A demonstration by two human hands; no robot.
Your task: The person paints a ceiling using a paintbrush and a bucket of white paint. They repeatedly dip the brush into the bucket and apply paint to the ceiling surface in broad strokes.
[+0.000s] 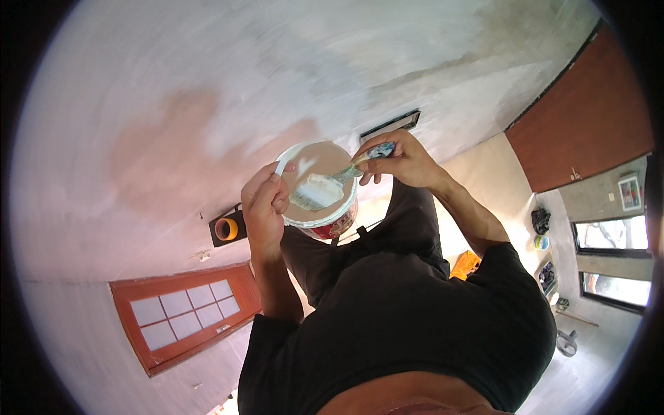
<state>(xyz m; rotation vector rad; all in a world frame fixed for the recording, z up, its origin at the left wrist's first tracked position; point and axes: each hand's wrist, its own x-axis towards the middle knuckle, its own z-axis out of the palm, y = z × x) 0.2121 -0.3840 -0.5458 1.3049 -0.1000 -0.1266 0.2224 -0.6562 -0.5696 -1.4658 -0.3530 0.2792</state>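
In front of my body, a round white paint bucket [344,225] with a reddish label hangs in my left hand [263,200]. The thumb and curled fingers are closed on its left rim. Pale paint coats the inside of the bucket. My right hand [402,160] grips a paintbrush [319,191] by its paint-smeared handle. The wide, whitish bristles point down and left inside the bucket mouth. Whether they touch the paint or the inner wall, I cannot tell.
A patchy pale wall [277,76] with pinkish and grey areas fills the far side. An orange tape roll [225,229] lies on a black box-like thing. A red-brown paned door [183,315] is at left, a brown door [588,114] at right. An orange cloth-like item [465,264] lies behind my right arm.
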